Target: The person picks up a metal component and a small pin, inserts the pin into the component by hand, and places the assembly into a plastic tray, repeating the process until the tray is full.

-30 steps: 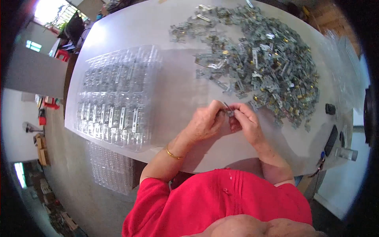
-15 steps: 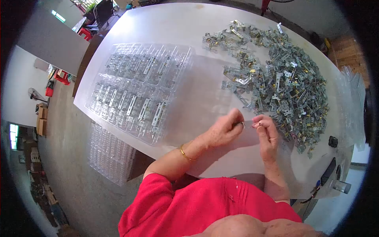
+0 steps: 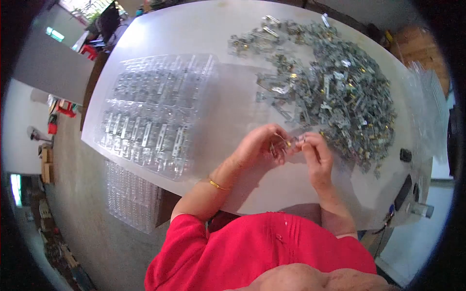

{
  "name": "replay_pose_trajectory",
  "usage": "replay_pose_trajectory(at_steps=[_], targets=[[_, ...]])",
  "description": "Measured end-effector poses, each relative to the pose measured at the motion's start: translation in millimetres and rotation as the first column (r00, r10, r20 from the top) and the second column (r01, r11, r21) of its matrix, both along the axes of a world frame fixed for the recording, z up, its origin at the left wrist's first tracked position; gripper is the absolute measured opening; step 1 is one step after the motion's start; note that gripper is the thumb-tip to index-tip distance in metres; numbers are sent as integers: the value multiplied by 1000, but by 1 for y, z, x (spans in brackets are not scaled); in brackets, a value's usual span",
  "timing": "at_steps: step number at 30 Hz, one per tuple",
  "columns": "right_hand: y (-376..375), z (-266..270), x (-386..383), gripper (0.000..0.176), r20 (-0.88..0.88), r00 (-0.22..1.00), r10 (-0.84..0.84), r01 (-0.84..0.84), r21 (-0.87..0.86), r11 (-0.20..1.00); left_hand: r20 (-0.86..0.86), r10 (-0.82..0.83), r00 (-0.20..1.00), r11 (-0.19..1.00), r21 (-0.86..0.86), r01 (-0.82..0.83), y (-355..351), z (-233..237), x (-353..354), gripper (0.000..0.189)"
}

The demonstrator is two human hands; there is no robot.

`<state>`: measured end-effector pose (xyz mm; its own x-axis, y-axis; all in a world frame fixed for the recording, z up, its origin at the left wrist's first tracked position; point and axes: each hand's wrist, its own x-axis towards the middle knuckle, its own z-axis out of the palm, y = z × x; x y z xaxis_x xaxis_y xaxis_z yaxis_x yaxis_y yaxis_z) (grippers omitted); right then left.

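The left hand (image 3: 261,141) and right hand (image 3: 319,157) pinch a small, blurred part (image 3: 290,144) between them over the table (image 3: 235,104), near the heap (image 3: 349,92), with the filled tray (image 3: 206,72) farther left.

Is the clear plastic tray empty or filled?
At least partly filled: metal parts lie in rows across the tray. Blur hides whether every slot is taken.

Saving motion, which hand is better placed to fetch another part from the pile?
Probably your right hand: it's nearer the metal pile, while your left hand is nearer the clear tray.
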<state>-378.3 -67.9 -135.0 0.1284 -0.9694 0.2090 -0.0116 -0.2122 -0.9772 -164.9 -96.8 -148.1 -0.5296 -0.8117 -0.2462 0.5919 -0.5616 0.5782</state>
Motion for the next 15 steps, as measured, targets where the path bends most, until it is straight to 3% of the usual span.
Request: replay_pose_trajectory(at_steps=[2,4,5,8,11,14,15], targets=[[-1,-3,1,12,236,970,-67,28,164,986,17,72,997,990,-119,-70,-1,-22,3,30],[-5,-7,2,14,452,882,-132,18,247,969,87,157,984,941,-314,-123,-3,-11,3,37],[-7,-9,2,15,478,860,-179,42,283,958,170,136,976,920,-387,-61,0,1,4,44],[-8,-15,2,15,566,802,-190,-18,340,940,220,229,948,859,-505,-90,7,14,-8,47],[-5,-10,8,15,570,800,-190,-63,394,917,277,220,935,863,-503,-54,6,13,-8,46],[-4,-8,9,16,398,906,-146,-65,470,880,268,270,925,815,-575,-71,-1,-5,-2,43],[-4,-10,9,15,324,940,-106,-44,425,904,258,275,926,828,-553,-91,-1,-7,-1,41]])
